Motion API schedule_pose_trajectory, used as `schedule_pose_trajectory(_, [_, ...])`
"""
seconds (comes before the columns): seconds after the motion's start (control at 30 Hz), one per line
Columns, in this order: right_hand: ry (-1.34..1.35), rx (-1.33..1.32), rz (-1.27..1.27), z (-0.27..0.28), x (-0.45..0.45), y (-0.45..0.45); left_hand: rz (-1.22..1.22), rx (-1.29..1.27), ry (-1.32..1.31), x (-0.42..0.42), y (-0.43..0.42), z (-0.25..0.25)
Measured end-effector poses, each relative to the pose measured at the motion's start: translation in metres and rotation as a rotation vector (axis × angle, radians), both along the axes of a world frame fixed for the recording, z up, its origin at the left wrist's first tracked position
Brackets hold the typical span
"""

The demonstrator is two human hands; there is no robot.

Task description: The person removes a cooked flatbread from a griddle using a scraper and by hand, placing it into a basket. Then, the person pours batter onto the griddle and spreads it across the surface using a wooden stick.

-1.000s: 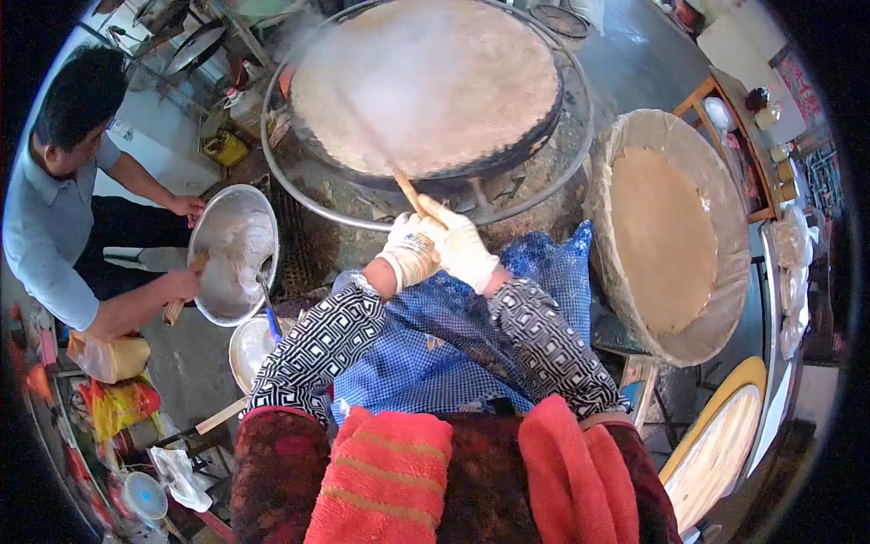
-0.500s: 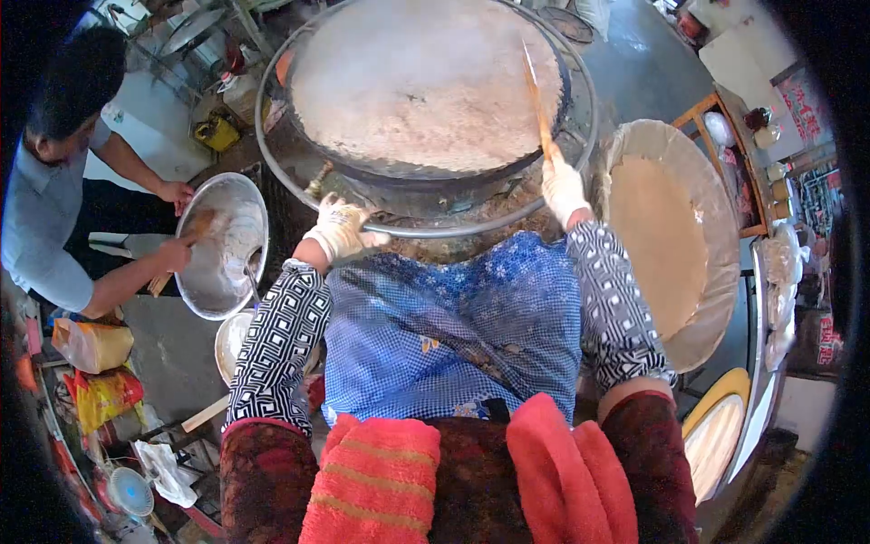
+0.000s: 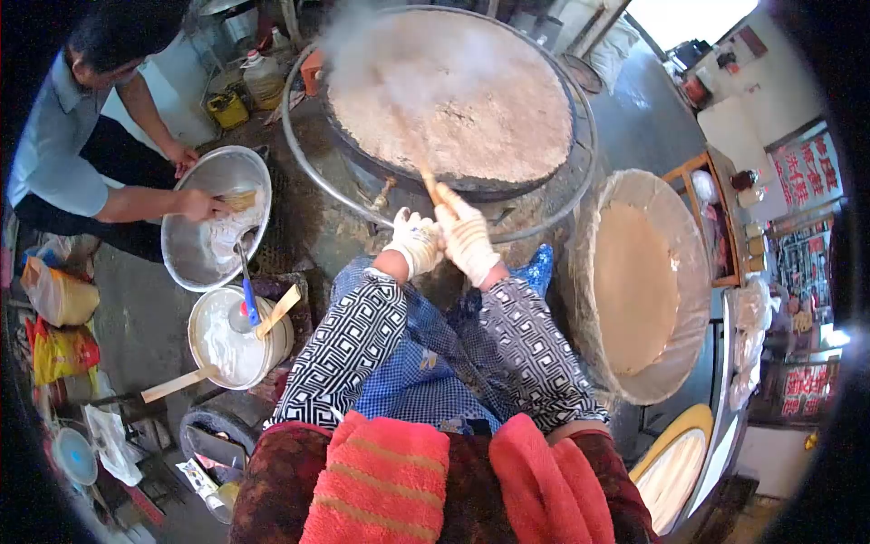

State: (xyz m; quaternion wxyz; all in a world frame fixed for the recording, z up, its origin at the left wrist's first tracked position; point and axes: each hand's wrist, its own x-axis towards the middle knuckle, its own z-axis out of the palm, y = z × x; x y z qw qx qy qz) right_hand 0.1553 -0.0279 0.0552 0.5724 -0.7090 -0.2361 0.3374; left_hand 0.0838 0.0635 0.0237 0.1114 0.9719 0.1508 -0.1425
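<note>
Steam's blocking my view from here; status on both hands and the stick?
Right hand gripping wooden stick; left hand close beside it, hold unclear. Stick over griddle, far end lost in steam.

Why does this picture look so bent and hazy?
Head view: black corners and walls curving at the edges suggest a wide lens; white steam veils the far left of the large round griddle; daylight blows out the top-right opening.

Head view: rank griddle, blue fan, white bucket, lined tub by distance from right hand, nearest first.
1. Griddle: just ahead of the right hand
2. Lined tub: right side
3. White bucket: left, past the left hand
4. Blue fan: far lower left
</note>
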Motion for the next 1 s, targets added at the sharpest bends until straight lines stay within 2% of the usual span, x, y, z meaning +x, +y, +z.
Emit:
schedule_pose_trajectory(0.03, [-0.085,0.046,-0.048,0.017,0.007,-0.003,-0.030,0.044,-0.062,-0.005,-0.002,0.005])
schedule_pose_trajectory(0.1, [-0.962,-0.152,0.004,-0.013,0.060,-0.013,-0.039,0.078,-0.056,-0.007,-0.001,0.008])
schedule_pose_trajectory(0.13, [-1.031,-0.572,0.180,0.018,0.066,-0.024,-0.022,0.063,-0.047,-0.011,-0.003,0.006])
schedule_pose_trajectory(0.17, [-1.153,-0.731,0.248,0.009,0.090,-0.039,-0.014,0.068,-0.076,-0.015,-0.002,0.005])
schedule_pose_trajectory(0.2, [-1.221,-0.708,0.215,0.006,0.109,-0.045,-0.008,0.085,-0.113,-0.015,0.004,0.005])
schedule_pose_trajectory(0.23, [-1.244,-0.698,0.252,-0.008,0.139,-0.049,0.010,0.093,-0.121,-0.012,0.012,0.007])
schedule_pose_trajectory(0.27, [-1.187,-0.716,0.167,0.021,0.135,-0.046,0.044,0.103,-0.145,-0.016,0.012,0.005])
schedule_pose_trajectory(0.3, [-1.160,-0.695,0.049,0.016,0.153,-0.044,0.068,0.115,-0.170,-0.019,0.012,0.003])
schedule_pose_trajectory(0.33, [-1.233,-0.605,-0.009,0.009,0.166,-0.043,0.105,0.162,-0.194,-0.022,0.014,0.004])
schedule_pose_trajectory(0.37, [-1.302,-0.518,-0.064,0.006,0.174,-0.043,0.135,0.171,-0.097,-0.022,0.020,0.012])
schedule_pose_trajectory(0.47, [-1.049,-0.333,0.024,0.047,0.117,-0.054,0.138,0.299,0.083,-0.026,0.046,0.013])
schedule_pose_trajectory(0.53, [-1.022,-0.272,0.106,0.042,0.086,-0.077,0.128,0.357,0.121,-0.038,0.070,0.028])
schedule_pose_trajectory(0.57, [-1.012,-0.073,0.147,0.041,0.075,-0.091,0.139,0.386,0.118,-0.043,0.083,0.032])
schedule_pose_trajectory(0.63, [-0.869,-0.099,0.126,0.055,0.055,-0.119,0.218,0.451,0.116,-0.053,0.124,0.016])
schedule_pose_trajectory(0.7, [-0.934,-0.040,0.048,0.056,0.062,-0.145,0.354,0.707,-0.041,-0.066,0.173,-0.017])
schedule_pose_trajectory(0.77, [-0.578,-0.127,-0.074,0.067,0.070,-0.174,0.507,0.783,-0.212,-0.067,0.174,0.005])
schedule_pose_trajectory(0.83, [-0.449,-0.270,-0.165,0.094,0.073,-0.184,0.447,0.699,-0.532,-0.052,0.133,0.050])
schedule_pose_trajectory(0.9, [-0.553,-0.124,-0.179,0.074,0.090,-0.184,0.218,0.411,-0.868,-0.028,0.080,0.060])
schedule_pose_trajectory(0.93, [-0.600,-0.177,-0.156,0.064,0.098,-0.178,0.228,0.154,-0.665,-0.018,0.038,0.080])
schedule_pose_trajectory(0.97, [-0.651,-0.228,-0.132,0.052,0.108,-0.171,0.098,0.084,-0.522,-0.007,0.009,0.078])
schedule_pose_trajectory(1.0, [-0.885,-0.402,-0.029,0.038,0.123,-0.160,0.022,0.077,-0.644,-0.006,-0.020,0.054])
